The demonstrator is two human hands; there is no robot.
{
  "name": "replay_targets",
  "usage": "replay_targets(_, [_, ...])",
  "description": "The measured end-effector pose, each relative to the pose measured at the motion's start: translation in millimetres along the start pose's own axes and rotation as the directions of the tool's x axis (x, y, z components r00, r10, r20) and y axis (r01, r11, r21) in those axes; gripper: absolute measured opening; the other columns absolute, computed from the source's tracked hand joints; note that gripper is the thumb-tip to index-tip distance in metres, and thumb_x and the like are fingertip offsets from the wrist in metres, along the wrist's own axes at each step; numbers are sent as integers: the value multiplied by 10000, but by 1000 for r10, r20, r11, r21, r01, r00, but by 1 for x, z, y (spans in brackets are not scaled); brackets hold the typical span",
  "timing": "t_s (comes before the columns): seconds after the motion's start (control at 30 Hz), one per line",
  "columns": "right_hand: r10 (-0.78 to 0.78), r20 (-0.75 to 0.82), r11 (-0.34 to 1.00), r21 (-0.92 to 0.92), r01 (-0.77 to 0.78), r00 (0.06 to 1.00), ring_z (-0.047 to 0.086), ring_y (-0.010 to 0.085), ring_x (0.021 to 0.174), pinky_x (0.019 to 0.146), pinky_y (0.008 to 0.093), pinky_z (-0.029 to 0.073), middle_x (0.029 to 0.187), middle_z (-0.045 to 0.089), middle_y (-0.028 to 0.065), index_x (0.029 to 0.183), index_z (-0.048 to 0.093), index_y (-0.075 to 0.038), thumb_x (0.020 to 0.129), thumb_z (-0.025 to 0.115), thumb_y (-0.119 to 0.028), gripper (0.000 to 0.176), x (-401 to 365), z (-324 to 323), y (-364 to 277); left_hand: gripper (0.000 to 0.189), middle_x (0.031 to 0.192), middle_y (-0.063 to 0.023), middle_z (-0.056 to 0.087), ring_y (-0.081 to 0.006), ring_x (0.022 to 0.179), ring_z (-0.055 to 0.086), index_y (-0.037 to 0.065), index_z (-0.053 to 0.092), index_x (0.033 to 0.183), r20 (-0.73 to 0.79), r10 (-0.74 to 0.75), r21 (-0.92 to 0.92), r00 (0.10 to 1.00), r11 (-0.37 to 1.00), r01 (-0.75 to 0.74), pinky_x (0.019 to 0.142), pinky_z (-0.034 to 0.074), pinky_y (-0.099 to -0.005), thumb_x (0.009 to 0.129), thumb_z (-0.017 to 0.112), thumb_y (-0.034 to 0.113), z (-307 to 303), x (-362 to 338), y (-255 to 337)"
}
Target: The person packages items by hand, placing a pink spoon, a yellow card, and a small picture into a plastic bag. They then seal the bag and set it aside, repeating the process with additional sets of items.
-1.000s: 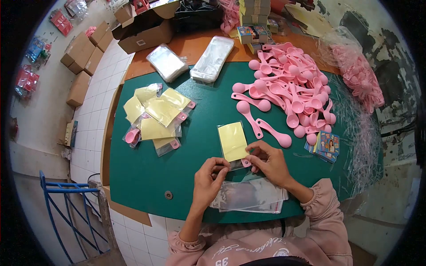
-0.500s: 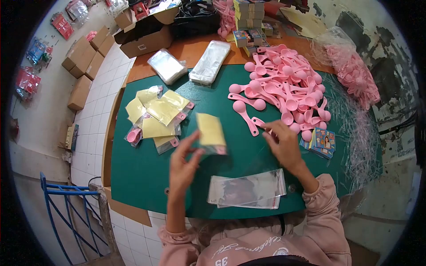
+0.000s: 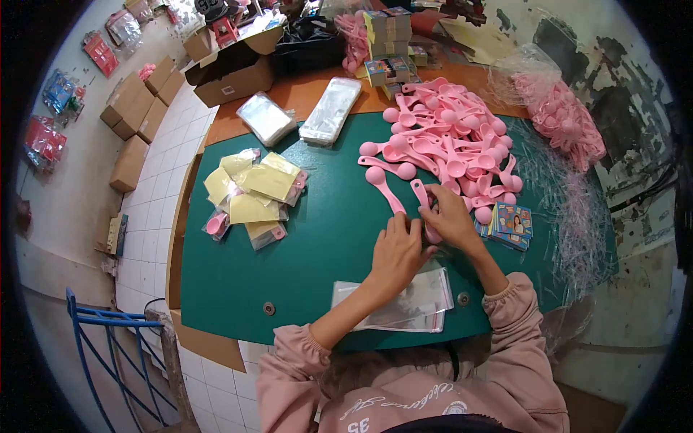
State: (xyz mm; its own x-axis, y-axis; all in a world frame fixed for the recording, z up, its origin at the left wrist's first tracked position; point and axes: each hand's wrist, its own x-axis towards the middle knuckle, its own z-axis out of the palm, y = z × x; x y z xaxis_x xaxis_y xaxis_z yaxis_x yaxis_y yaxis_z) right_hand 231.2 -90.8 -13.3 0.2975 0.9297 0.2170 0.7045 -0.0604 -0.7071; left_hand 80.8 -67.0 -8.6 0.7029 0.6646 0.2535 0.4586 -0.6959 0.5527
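Observation:
A pink measuring spoon [image 3: 419,192] is gripped by its handle in my right hand [image 3: 453,216], its lower end close to my left fingers. My left hand [image 3: 395,251] reaches across to it with bent fingers; what they pinch is hidden. Another pink spoon [image 3: 385,187] lies just beyond my left fingertips, its handle end by them. Under my left wrist are clear plastic sleeves [image 3: 426,296]. The heap of pink spoons [image 3: 455,144] spreads beyond my right hand, and a small stack of printed cards [image 3: 512,224] sits to the right of it.
At the left of the green table [image 3: 317,245] lies a pile of clear packets [image 3: 256,209] with yellow cards and pink spoons. Two stacks of clear bags [image 3: 332,112] stand behind, with banded card stacks [image 3: 388,43] and an open carton [image 3: 234,76] farther back. Plastic wrap [image 3: 570,231] trails along the right.
My left hand has let go of the yellow-card packet and moved right, beside my right hand. My right hand has taken hold of a pink spoon. The view has shifted slightly.

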Motion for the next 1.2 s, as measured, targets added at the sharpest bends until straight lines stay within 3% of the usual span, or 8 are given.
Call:
replay_targets(0.07, [78,69,982,165,-89,995,562,203,719,641,309,451,830,566,106,995,541,5,732,603,-96,288,3,-9,0,287,936,-150,483,-322,814,541,25,551,917,-60,70,60,996,996,-66,729,452,-382,727,671,204,11,6,-7])
replay_targets(0.2, [148,-5,898,420,-132,989,547,113,687,603,246,445,821,594,65,990,540,-1,801,539,-103,215,5,-22,15,230,909,-132,517,-262,803,568,16,516,889,163,120,-234,979,969,-80,717,463,-349,729,655,105,-4,10,-24])
replay_targets(0.3, [325,29,667,701,-251,945,533,62,662,584,181,435,784,578,47,987,518,-14,909,448,-151,172,1,-39,2,133,857,-85,626,-156,786,620,35,488,890,360,68,-794,930,545,268,677,477,-266,798,575,75,-19,7,-31])
replay_targets(0.33, [326,26,666,703,-249,945,533,62,662,584,181,435,784,578,47,987,518,-14,909,448,-151,172,-1,-41,-1,133,857,-85,626,-156,786,620,35,488,890,362,71,-792,929,548,267,677,477,-266,798,575,75,-27,7,-30])
replay_targets(0.43, [260,-45,701,696,-157,964,544,72,652,570,198,471,767,558,46,977,526,0,934,433,-200,225,-7,-36,-10,163,909,-80,624,-103,780,595,45,490,1009,619,-126,-720,775,303,624,682,468,-210,879,531,133,-47,7,-33])
replay_targets(0.63, [149,-228,768,640,32,962,559,102,627,582,256,537,767,534,44,957,549,24,931,439,-194,247,-14,-27,-29,214,929,-96,640,-116,827,618,-2,521,1031,528,-120,-798,840,267,540,691,484,-194,867,557,131,-34,5,-51])
replay_targets(0.8, [109,-273,822,565,67,956,543,79,629,580,207,471,746,539,20,968,564,4,917,470,-186,218,-16,-25,-32,257,942,-105,638,-129,840,622,-26,520,1060,523,-86,-810,848,259,526,716,491,-210,856,570,122,-32,4,-55])
replay_targets(1.2, [81,-108,829,559,-7,991,532,63,662,601,191,434,747,544,12,996,574,-12,897,503,-155,188,-20,-20,-36,313,948,-45,609,-70,782,559,-36,536,1115,543,-23,-791,839,323,520,724,457,-209,864,562,148,-37,6,-49])
